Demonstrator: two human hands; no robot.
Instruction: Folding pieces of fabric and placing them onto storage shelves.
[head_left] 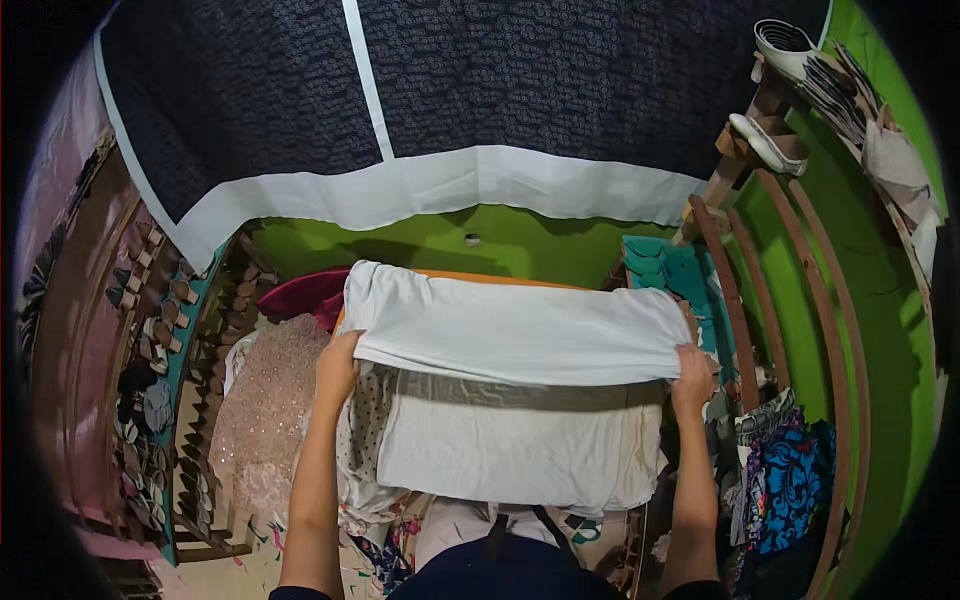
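White cloth (pixel 520 325) in both hands (pixel 337 368) (pixel 693 378)

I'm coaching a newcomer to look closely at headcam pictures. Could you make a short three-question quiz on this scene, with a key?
1. Multiple choice: what do the left hand and the right hand grip between them?
A: a blue patterned cloth
B: a white cloth
C: a shoe

2. True or false: the beige-pink sequined fabric lies to the left of the person's left hand.

3. Fill in the colour: the dark patterned cloth at the top of the picture has a ____ lower border.

Key: 1. B; 2. True; 3. white
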